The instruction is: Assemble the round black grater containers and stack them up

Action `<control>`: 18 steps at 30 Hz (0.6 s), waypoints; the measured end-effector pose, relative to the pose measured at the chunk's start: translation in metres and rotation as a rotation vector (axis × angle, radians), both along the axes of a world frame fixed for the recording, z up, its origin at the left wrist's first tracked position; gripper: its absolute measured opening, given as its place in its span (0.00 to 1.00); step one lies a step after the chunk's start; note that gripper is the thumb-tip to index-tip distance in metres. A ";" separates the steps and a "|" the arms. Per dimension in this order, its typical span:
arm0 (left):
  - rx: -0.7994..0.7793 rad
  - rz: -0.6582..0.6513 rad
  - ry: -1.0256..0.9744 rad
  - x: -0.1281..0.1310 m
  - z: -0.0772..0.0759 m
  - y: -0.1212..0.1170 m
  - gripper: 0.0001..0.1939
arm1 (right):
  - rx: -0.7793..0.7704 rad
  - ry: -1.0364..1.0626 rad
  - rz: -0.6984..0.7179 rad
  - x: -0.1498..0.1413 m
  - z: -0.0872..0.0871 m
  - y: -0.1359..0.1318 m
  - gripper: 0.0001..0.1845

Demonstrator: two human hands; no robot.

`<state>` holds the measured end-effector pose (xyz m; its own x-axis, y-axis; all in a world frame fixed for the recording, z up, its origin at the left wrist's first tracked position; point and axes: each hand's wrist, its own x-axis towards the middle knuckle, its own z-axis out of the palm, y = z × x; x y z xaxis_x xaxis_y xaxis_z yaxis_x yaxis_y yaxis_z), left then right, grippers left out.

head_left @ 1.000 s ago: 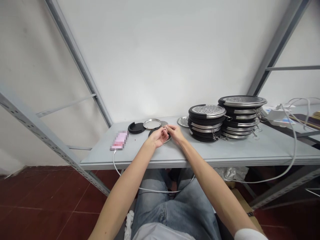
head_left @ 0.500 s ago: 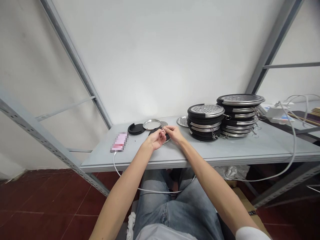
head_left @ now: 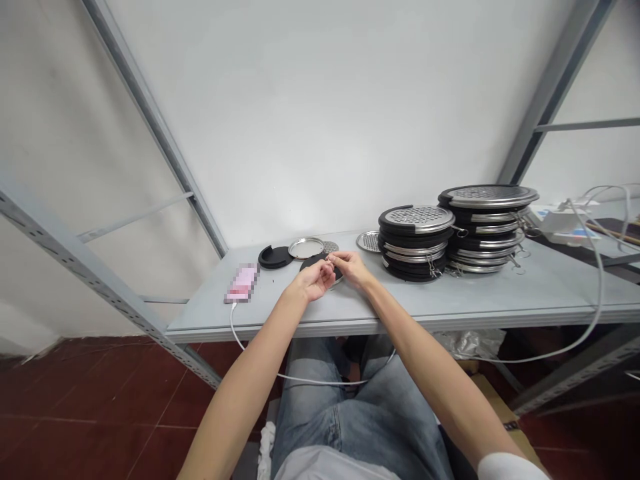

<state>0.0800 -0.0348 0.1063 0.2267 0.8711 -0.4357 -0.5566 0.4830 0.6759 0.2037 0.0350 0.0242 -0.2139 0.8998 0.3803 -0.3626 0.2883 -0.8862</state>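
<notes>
Left hand [head_left: 316, 281] meets right hand [head_left: 353, 268] over 1 disc [head_left: 312, 259] (half-hidden)

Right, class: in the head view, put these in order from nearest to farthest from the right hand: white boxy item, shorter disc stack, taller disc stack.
From the right hand:
1. Shorter disc stack, just to its right.
2. Taller disc stack, farther right, beside the shorter one.
3. White boxy item, beyond both stacks, farthest right.

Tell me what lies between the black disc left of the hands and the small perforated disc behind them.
In the head view, a silver-rimmed round piece lies between the black disc and the perforated disc.
</notes>
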 end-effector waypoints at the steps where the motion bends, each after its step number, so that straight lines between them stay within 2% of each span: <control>1: -0.009 0.000 -0.005 0.000 0.000 0.000 0.08 | -0.004 -0.001 0.005 0.000 0.000 0.000 0.16; 6: -0.019 0.044 -0.037 0.003 0.000 -0.004 0.11 | -0.068 0.047 0.062 -0.002 0.005 -0.006 0.17; 10: -0.005 0.123 -0.072 0.015 0.004 -0.003 0.13 | -0.138 0.106 0.103 -0.004 0.008 -0.009 0.18; 15: -0.025 0.195 -0.086 0.033 0.011 0.004 0.15 | -0.164 0.156 0.050 -0.003 0.006 -0.004 0.20; 18: -0.028 0.199 -0.090 0.035 0.015 0.004 0.14 | -0.158 0.126 0.044 -0.001 0.007 -0.004 0.20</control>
